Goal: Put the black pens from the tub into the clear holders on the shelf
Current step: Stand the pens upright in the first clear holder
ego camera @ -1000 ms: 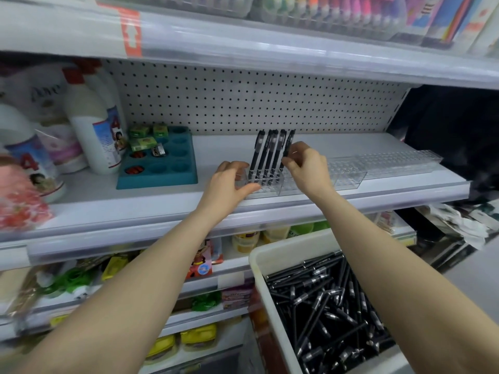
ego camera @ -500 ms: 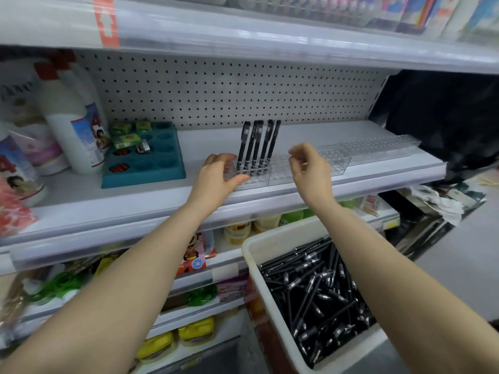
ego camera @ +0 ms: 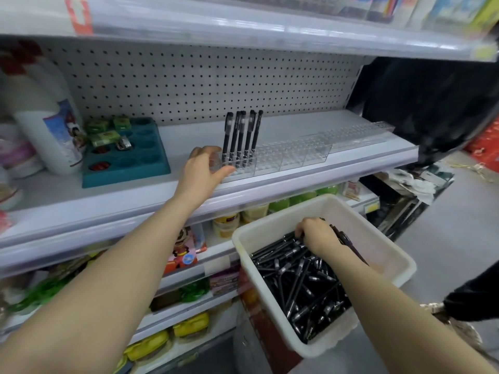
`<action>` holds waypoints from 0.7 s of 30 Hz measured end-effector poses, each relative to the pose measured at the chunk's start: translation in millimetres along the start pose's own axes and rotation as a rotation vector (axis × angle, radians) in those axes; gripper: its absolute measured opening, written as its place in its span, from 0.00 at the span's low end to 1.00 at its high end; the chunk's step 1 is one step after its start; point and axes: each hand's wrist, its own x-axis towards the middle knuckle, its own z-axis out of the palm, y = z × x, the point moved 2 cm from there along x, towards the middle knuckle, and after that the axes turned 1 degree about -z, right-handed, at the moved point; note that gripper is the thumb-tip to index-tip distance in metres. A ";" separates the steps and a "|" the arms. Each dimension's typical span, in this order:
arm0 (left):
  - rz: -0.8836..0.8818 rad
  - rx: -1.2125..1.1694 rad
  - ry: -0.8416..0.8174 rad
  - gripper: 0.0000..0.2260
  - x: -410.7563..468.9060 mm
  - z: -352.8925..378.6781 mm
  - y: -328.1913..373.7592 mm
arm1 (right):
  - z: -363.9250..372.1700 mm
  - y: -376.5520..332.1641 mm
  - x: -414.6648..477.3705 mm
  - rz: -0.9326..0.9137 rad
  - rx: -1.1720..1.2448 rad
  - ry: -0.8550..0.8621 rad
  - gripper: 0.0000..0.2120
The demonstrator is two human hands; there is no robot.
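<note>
While the left hand point(ego camera: 201, 171) grips the clear holder point(ego camera: 270, 160) at ten o'clock, the right hand point(ego camera: 317, 234) clutches black pens point(ego camera: 297, 282) in the tub point(ego camera: 372, 247) at five o'clock; an overfull fistful may spill.

I am looking at a shop aisle: tiered white shelves point(ego camera: 283, 128) with clear label rails point(ego camera: 310, 177) along their fronts, a pegboard back panel point(ego camera: 202, 85), white bottles point(ego camera: 44, 130) far left, packaged goods point(ego camera: 184, 252) crowding the lower tiers.

Bright even overhead light, soft shadows; wide-angle bending at edges, corners motion-blurred, centre sharp.
</note>
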 end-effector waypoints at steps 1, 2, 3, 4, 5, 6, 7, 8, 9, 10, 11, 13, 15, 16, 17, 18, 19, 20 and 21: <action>-0.002 -0.003 -0.001 0.25 0.1 0.1 -0.1 | 0.9 0.4 0.0 -0.003 -0.016 -0.025 0.19; -0.004 -0.005 -0.003 0.25 0.2 0.2 -0.4 | 1.2 0.3 0.7 -0.012 -0.038 -0.044 0.19; -0.007 -0.005 -0.005 0.26 0.2 0.3 -0.6 | 0.1 -1.0 1.1 -0.022 -0.063 -0.061 0.18; -0.010 -0.006 -0.007 0.26 0.3 0.3 -0.8 | -0.3 -2.1 2.0 -0.027 -0.078 -0.081 0.18; -0.010 -0.007 -0.006 0.26 0.2 0.5 -0.9 | -1.6 -3.2 2.1 -0.029 -0.083 -0.099 0.17; -0.009 -0.010 -0.006 0.26 0.1 0.5 -0.9 | -2.7 -3.6 3.5 -0.029 -0.078 -0.115 0.16; -0.008 -0.011 -0.005 0.26 -0.1 0.6 -0.6 | -5.3 -3.8 5.0 -0.024 -0.059 -0.123 0.15; -0.006 -0.009 -0.004 0.26 -0.3 0.7 -0.4 | -8.9 -3.7 7.2 -0.023 -0.030 -0.125 0.13; -0.006 -0.006 -0.004 0.26 -0.4 0.7 -0.1 | -14.4 -4.7 9.5 -0.033 0.001 -0.120 0.11; -0.009 -0.002 -0.005 0.26 -0.2 0.7 0.0 | -21.0 -5.8 12.5 -0.051 0.041 -0.110 0.09; -0.012 0.002 -0.008 0.26 -0.1 0.9 0.2 | -30.6 -8.9 14.3 -0.075 0.101 -0.095 0.09; -0.015 0.005 -0.012 0.26 0.0 1.0 1.0 | -55.9 -18.5 15.8 -0.128 0.288 -0.058 0.09; -0.018 0.006 -0.012 0.26 -0.2 0.9 1.6 | -87.8 -29.9 12.5 -0.161 0.566 -0.062 0.08; -0.019 0.008 -0.012 0.26 -0.4 0.5 1.7 | -103.4 -34.6 11.8 -0.173 0.700 -0.074 0.08; -0.018 0.009 -0.011 0.26 -0.7 0.3 2.0 | -119.3 -39.2 11.3 -0.186 0.801 -0.065 0.08; -0.018 0.009 -0.011 0.26 -1.0 -0.1 2.0 | -134.4 -42.8 12.2 -0.199 0.865 -0.020 0.08; -0.017 0.006 -0.011 0.26 -1.4 -0.4 2.3 | -148.6 -46.3 14.2 -0.212 0.920 0.055 0.08; -0.017 0.000 -0.011 0.26 -1.5 -0.8 2.4 | -161.5 -49.2 17.4 -0.222 0.977 0.151 0.07; -0.018 -0.003 -0.012 0.26 -1.5 -1.0 2.4 | -173.1 -52.5 20.2 -0.222 1.033 0.253 0.07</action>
